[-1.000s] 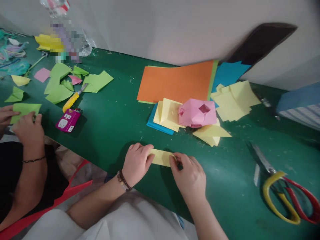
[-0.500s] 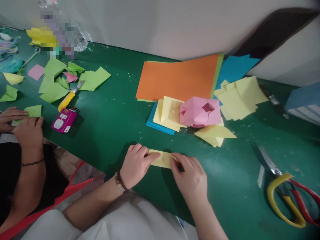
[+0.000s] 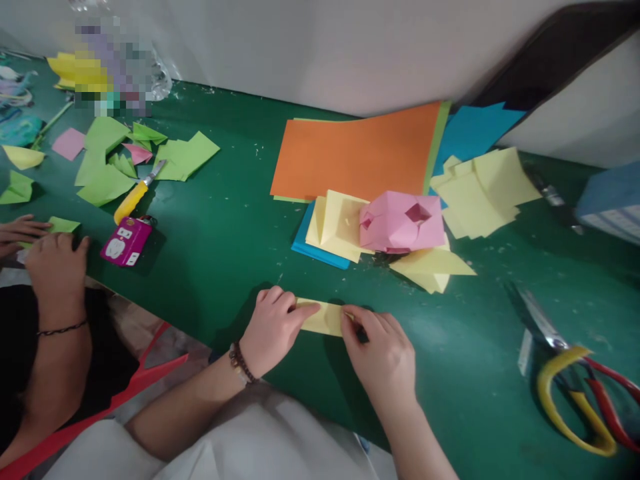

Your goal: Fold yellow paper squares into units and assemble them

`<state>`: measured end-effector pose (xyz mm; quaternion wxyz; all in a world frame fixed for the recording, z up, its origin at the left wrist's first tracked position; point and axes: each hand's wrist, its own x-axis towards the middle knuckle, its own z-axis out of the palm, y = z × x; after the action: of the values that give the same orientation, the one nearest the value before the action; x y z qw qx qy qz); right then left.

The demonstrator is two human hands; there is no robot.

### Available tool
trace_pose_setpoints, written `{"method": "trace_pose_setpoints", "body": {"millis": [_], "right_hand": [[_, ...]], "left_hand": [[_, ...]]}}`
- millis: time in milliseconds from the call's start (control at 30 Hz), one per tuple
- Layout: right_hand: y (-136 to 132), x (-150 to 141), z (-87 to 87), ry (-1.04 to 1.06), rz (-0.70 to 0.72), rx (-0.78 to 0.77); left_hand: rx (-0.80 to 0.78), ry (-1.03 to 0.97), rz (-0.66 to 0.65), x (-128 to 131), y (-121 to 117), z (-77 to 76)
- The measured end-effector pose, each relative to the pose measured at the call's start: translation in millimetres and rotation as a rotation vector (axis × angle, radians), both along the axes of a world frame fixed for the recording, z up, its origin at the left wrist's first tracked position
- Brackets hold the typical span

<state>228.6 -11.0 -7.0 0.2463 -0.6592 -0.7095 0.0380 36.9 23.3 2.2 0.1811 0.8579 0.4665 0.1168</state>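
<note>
My left hand (image 3: 274,331) and my right hand (image 3: 380,357) pinch opposite ends of a folded strip of pale yellow paper (image 3: 323,317) on the green tabletop (image 3: 235,260). The fingers of both hands cover its ends. Beyond them, a pink folded paper form (image 3: 401,222) sits on a pile of pale yellow paper (image 3: 337,227), with a blue sheet (image 3: 313,247) underneath. A large orange sheet (image 3: 355,157) lies behind that pile.
Yellow-and-red-handled scissors (image 3: 570,393) lie at the right, and a yellow craft knife (image 3: 133,199) and purple box (image 3: 126,241) at the left. A co-worker's hands (image 3: 56,267) work on green paper (image 3: 63,225) among scraps. A wall runs behind the table.
My hands stay on the strip, with my left fingers lying flatter along it. The co-worker's hands have shifted over the green paper, covering more of it. The whole view has drifted slightly.
</note>
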Motion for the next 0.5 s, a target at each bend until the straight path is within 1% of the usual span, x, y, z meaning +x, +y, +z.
{"method": "trace_pose_setpoints", "body": {"millis": [300,500], "right_hand": [[0.2,-0.5,-0.9,0.005,-0.004,0.008],[0.4,-0.8,-1.2,-0.016,-0.005,0.028]], "left_hand": [[-0.004,0.011,0.011,0.3,-3.2,-1.3],[-0.041,0.018,-0.020,-2.0,-0.7,4.3]]}}
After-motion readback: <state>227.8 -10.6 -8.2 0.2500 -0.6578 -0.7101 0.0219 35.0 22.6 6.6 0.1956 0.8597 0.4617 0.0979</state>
